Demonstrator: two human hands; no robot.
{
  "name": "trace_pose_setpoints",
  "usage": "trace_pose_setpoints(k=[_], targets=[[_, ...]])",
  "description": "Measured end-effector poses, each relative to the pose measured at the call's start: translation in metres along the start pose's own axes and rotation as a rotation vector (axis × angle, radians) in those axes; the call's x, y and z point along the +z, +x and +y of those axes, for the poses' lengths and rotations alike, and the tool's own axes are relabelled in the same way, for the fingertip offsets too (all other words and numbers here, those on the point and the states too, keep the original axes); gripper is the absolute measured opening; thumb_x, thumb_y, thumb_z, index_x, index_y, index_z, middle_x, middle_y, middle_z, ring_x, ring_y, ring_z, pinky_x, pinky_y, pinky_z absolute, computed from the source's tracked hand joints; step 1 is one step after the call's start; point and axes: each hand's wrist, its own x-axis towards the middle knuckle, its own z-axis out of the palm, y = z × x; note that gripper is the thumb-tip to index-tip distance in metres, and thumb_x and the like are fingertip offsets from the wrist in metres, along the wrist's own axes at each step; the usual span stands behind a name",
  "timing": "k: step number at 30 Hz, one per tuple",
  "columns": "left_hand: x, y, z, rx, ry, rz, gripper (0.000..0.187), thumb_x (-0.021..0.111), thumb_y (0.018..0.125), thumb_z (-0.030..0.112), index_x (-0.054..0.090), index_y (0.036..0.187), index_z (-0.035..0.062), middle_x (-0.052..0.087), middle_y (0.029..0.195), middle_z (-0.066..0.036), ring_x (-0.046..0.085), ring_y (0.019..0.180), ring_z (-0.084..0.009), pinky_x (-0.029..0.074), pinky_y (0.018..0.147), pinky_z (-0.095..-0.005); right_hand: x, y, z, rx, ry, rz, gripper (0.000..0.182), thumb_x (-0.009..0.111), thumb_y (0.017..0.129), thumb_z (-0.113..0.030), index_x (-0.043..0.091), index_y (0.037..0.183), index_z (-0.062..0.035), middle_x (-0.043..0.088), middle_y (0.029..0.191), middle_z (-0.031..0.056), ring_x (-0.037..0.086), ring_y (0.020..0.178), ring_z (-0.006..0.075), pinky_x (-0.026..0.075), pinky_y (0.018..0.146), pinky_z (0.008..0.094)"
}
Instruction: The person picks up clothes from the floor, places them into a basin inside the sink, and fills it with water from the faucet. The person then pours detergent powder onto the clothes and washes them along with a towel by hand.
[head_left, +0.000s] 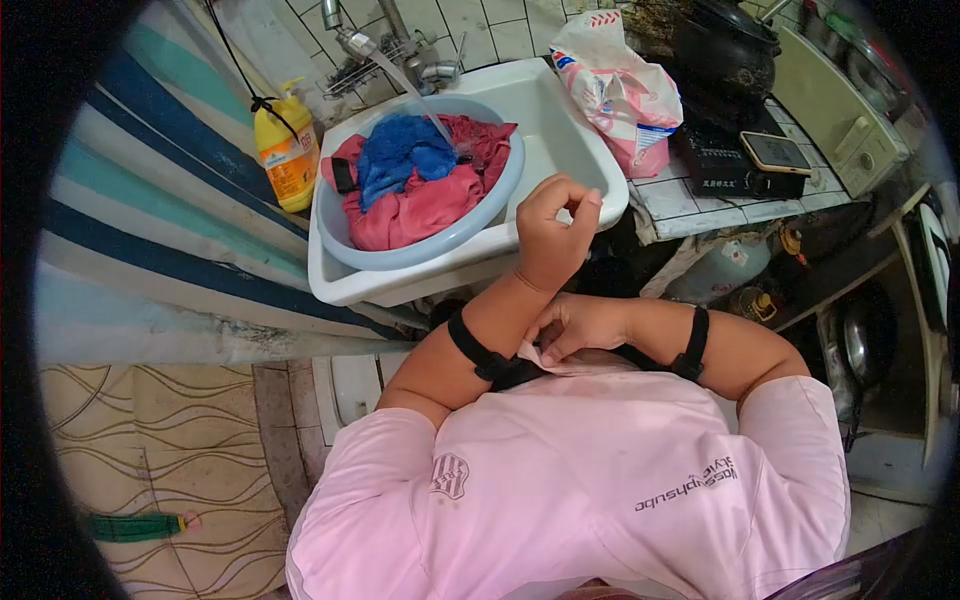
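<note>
My left hand is raised in front of the sink's near right corner, its fingers curled in and the thumb bent toward them. I see nothing in it. Close below that forearm, my right hand pinches the hem of the pale pink shirt. Black straps go round both arms. In the white sink a light blue basin leans tilted, filled with red cloth and blue cloth. Water runs from the faucet into the basin.
A yellow detergent bottle hangs left of the sink beside a striped curtain. On the right counter are a washing powder bag, a black pot, a cooker and a phone. A green object lies on the floor.
</note>
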Motion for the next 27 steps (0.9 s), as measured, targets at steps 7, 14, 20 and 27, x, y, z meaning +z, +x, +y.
trace_pose_setpoints(k=[7,14,20,27], targets=[[-0.001,-0.001,-0.01,-0.112,-0.03,0.002,0.013,0.056,0.084,0.001,0.054,0.072,-0.0003,0.055,0.068,-0.002,0.05,0.06,-0.0064,0.041,0.055,-0.0213,-0.001,0.011,0.017,-0.071,0.155,-0.068,0.016,0.07,0.077,-0.011,0.059,0.086,-0.0035,0.056,0.079,0.0007,0.052,0.071,0.0099,0.043,0.064,0.0231],[0.006,0.005,-0.003,-0.197,-0.119,0.047,0.015,0.06,0.081,0.002,0.053,0.068,-0.0018,0.052,0.062,-0.008,0.05,0.055,-0.0134,0.04,0.054,-0.0263,-0.009,0.021,0.022,-0.064,0.084,-0.183,0.01,0.068,0.078,-0.006,0.058,0.08,-0.0045,0.057,0.071,-0.0001,0.052,0.066,0.0085,0.041,0.059,0.0222],[-0.002,0.007,0.001,-0.151,-0.091,0.025,0.016,0.056,0.087,0.004,0.054,0.072,0.0003,0.054,0.067,-0.001,0.05,0.06,-0.0057,0.041,0.055,-0.0206,-0.011,0.025,0.005,0.029,-0.011,-0.257,0.011,0.067,0.076,0.0,0.059,0.083,-0.003,0.06,0.074,0.0023,0.056,0.068,0.0105,0.045,0.059,0.0247],[-0.042,0.029,0.037,0.067,0.04,-0.048,0.011,0.058,0.08,0.0,0.055,0.07,-0.0006,0.054,0.065,-0.005,0.051,0.059,-0.011,0.04,0.056,-0.0253,-0.041,0.034,0.049,0.01,-0.323,-0.043,0.017,0.064,0.072,0.002,0.063,0.088,-0.0029,0.061,0.075,0.0028,0.057,0.065,0.0132,0.049,0.057,0.0299]])
